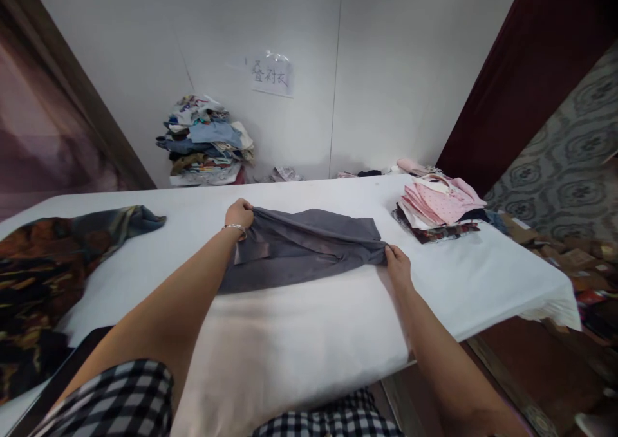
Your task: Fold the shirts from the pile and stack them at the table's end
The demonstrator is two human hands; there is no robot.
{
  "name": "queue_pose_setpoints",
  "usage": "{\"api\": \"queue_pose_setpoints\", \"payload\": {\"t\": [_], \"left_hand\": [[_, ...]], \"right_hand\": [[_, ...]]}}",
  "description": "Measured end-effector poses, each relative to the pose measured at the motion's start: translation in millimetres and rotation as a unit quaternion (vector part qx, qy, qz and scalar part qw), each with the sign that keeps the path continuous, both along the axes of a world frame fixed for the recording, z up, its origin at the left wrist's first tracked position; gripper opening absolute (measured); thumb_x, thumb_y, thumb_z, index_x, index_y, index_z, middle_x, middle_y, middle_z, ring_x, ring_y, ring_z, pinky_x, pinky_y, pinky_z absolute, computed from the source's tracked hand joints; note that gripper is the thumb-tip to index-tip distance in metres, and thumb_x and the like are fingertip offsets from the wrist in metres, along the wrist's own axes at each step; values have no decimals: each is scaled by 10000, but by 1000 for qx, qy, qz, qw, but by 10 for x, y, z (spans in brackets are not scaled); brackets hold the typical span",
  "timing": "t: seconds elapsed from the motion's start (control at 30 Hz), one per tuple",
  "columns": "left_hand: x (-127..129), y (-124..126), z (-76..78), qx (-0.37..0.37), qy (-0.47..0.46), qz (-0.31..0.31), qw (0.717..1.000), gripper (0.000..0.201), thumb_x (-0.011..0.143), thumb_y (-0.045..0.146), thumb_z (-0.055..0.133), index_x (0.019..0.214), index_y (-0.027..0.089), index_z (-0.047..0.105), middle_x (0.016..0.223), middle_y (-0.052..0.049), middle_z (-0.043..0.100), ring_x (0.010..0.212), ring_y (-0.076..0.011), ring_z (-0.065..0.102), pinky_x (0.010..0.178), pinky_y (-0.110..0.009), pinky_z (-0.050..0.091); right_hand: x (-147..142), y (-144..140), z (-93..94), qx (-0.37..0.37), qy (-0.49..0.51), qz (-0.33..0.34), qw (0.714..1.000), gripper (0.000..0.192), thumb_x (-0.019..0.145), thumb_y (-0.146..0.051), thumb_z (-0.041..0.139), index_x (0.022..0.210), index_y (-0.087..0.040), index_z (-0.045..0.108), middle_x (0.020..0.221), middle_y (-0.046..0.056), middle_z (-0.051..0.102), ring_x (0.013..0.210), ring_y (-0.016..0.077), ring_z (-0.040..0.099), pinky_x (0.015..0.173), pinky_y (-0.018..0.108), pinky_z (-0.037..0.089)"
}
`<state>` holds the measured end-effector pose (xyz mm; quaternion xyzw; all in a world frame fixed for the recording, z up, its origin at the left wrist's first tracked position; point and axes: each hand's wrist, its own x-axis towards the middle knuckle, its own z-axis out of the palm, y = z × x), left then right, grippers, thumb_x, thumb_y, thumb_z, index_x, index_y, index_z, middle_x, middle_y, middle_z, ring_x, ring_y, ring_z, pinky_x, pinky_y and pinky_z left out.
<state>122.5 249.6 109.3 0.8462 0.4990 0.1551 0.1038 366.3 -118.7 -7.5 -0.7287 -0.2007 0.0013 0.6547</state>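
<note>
Grey shirt (309,247) stretched lengthways left to right across the white desk (299,334), left hand (239,217) gripping one end, right hand (396,263) pinching the other, near edge tucked behind the left forearm.

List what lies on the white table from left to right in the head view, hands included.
Dark patterned cloth → left hand gripping the grey garment's left end → grey garment → right hand gripping its right end → stack of folded pink clothes.
</note>
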Motion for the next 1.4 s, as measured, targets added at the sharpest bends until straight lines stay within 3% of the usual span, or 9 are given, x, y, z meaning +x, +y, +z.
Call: {"api": "queue_pose_setpoints", "payload": {"t": [0.2, 0.37, 0.63, 0.73, 0.87, 1.07, 1.13, 1.23, 1.4], "left_hand": [[-58, -61, -173, -60, 65, -77, 993, 530, 608, 151, 619, 1134, 212, 643, 1021, -93, 716, 895, -261, 662, 701, -291, 482], [11, -140, -238, -55, 99, -97, 989, 479, 665, 385, 695, 1083, 152, 687, 1108, -141, 693, 1014, -342, 624, 839, -397, 466], [100, -182, 65, 12, 82, -92, 992, 461, 855, 426, 377, 1063, 195, 718, 1160, -146, 682, 1048, -337, 622, 847, -401, 474], [108, -208, 182, 35, 75, -96, 992, 452, 856, 363, 349, 1021, 176, 727, 1075, -145, 710, 1009, -310, 638, 814, -358, 482], [90, -241, 306, 55, 68, -98, 991, 432, 858, 284, 334, 985, 154, 726, 1063, -150, 708, 984, -286, 641, 790, -332, 480], [-56, -351, 460, 155, 15, -130, 979, 448, 929, 377, 323, 1253, 207, 582, 1208, -124, 630, 1124, -281, 577, 878, -349, 447], [-146, -409, 412, 191, 28, -206, 959, 458, 904, 463, 420, 1274, 226, 553, 1175, -120, 628, 1099, -291, 585, 874, -359, 446], [-319, -436, 228, 154, 102, -317, 930, 435, 824, 420, 592, 1230, 265, 570, 1133, -90, 631, 1011, -269, 614, 843, -341, 453], [-592, -263, 73, 117, 135, -231, 956, 229, 835, 201, 495, 997, 201, 656, 1047, -101, 646, 882, -253, 639, 741, -344, 459]], "right_hand": [[22, -1, -21, -22, -11, 10, 1000, 384, 772, -501, 543, 846, -156, 695, 768, 52, 680, 754, 210, 559, 732, 342, 433], [10, 18, -14, -30, -22, 25, 999, 375, 764, -470, 540, 896, -157, 700, 826, 69, 704, 808, 229, 584, 779, 361, 454], [17, 59, 161, -145, -148, 35, 978, 501, 712, -344, 603, 1195, -217, 638, 1224, 93, 643, 1111, 291, 555, 987, 441, 389], [77, 154, 309, -258, -215, 43, 941, 458, 709, -329, 621, 1153, -226, 668, 1162, 103, 673, 1088, 310, 556, 956, 437, 379], [170, 316, 424, -333, -220, 96, 912, 217, 653, -231, 647, 843, -265, 745, 886, 65, 727, 933, 279, 596, 825, 363, 391], [295, 355, 381, -185, -111, 9, 976, 305, 778, -373, 460, 787, -208, 716, 719, 38, 698, 724, 223, 588, 648, 308, 394], [320, 308, 307, -132, -84, -4, 988, 312, 743, -382, 470, 784, -194, 716, 736, 35, 707, 744, 222, 588, 676, 307, 407], [338, 235, 170, -107, -55, -1, 993, 332, 706, -377, 474, 796, -179, 724, 779, 43, 723, 774, 227, 595, 717, 316, 423], [315, 189, 48, -113, -42, -2, 993, 368, 692, -412, 494, 818, -164, 734, 770, 55, 722, 746, 230, 597, 701, 322, 426]]}}
